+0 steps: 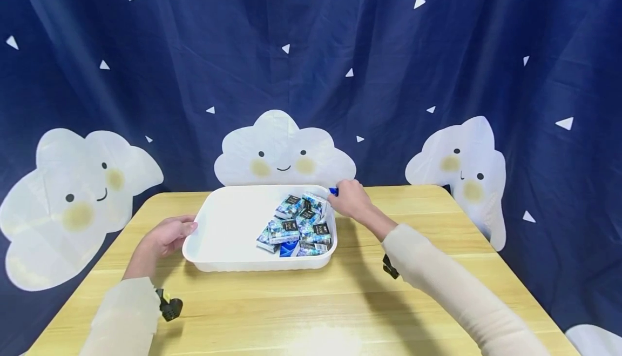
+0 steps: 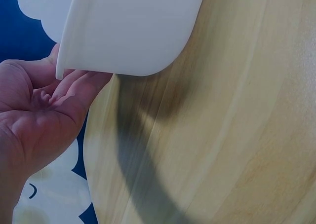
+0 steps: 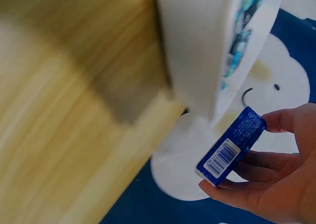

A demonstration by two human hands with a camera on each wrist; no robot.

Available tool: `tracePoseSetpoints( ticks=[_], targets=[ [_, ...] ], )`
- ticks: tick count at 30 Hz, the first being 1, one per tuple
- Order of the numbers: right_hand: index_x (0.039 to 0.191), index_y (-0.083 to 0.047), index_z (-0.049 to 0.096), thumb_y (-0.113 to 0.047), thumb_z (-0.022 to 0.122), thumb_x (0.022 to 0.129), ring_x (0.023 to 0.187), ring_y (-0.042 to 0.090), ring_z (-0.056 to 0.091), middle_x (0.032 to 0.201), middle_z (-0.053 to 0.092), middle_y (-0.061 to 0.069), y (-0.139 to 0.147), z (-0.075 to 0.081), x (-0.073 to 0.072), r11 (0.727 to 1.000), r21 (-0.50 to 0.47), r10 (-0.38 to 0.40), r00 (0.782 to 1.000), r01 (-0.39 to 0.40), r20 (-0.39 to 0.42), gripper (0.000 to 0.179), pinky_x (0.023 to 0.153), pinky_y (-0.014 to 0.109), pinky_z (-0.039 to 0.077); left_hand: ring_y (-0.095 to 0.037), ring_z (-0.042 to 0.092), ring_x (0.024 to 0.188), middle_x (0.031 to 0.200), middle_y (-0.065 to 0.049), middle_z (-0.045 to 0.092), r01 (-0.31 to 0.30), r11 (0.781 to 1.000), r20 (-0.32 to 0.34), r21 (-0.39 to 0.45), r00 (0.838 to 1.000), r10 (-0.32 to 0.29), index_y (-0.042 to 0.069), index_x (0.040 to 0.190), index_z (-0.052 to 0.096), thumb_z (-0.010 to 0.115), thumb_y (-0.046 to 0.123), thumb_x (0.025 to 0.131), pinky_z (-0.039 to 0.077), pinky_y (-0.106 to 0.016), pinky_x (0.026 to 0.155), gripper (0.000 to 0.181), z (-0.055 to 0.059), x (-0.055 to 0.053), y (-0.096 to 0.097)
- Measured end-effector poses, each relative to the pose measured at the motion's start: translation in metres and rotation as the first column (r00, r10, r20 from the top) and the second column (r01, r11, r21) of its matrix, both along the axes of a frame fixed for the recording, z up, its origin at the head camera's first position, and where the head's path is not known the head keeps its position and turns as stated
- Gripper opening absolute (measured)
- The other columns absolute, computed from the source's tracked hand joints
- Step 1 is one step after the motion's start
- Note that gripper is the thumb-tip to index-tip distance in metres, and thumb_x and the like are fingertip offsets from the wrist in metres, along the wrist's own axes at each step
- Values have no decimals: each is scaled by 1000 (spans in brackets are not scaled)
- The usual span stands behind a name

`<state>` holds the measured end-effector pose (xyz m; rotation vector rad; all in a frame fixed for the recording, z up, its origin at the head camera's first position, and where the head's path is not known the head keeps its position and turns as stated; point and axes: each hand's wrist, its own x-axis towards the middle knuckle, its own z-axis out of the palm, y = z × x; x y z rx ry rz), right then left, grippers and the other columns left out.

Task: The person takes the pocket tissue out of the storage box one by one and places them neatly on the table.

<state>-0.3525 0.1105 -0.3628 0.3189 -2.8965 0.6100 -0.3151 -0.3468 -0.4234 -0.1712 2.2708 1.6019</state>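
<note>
A white plastic tray point(image 1: 221, 226) stands on the wooden table, its left end gripped by my left hand point(image 1: 170, 234). In the left wrist view, the thumb of that hand point(image 2: 44, 100) goes over the tray's rim point(image 2: 123, 31) and the fingers reach beneath it. My right hand point(image 1: 352, 199) is at the tray's far right corner. Between its thumb and fingers it pinches a small blue tissue pack point(image 3: 229, 145) with a barcode, just outside the rim. Several light-blue patterned tissue packs point(image 1: 284, 230) with dark labels lie heaped in the tray's right half. One dark blue pack point(image 1: 289, 248) shows among them.
The wooden table point(image 1: 272, 307) extends in front of the tray and to both sides. Behind it hangs a dark blue curtain point(image 1: 311, 86) printed with white clouds and triangles. Black wrist cameras point(image 1: 169, 305) sit at both cream sleeves.
</note>
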Motion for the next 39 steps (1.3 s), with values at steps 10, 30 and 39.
tracePoseSetpoints(
  ticks=[10, 30, 39],
  targets=[
    [67, -11, 49, -16, 58, 90, 57, 18, 46, 65, 48, 5, 33, -34, 1, 999, 2, -54, 995, 54, 83, 25, 50, 26, 36, -5, 64, 97, 132, -14, 60, 21, 999, -14, 34, 1000, -21, -12, 156, 17, 44, 15, 109, 60, -26, 88, 61, -4, 2, -1],
    [97, 2, 64, -22, 63, 96, 71, 25, 55, 80, 58, 13, 59, -78, -4, 994, 41, -104, 985, 99, 138, 23, 57, 30, 44, -7, 63, 104, 145, -24, 51, 4, 1000, -11, 17, 1000, -4, -10, 157, 19, 46, 16, 108, 59, -26, 91, 61, -2, 0, 0],
    [111, 5, 63, -22, 63, 95, 77, 27, 59, 91, 63, 19, 59, -78, -1, 994, 71, -96, 986, 87, 134, 32, 63, 36, 52, -5, 63, 98, 130, -11, 61, 6, 999, -19, 44, 1000, -5, -10, 157, 18, 47, 16, 108, 59, -25, 89, 62, -2, 1, -1]
  ],
)
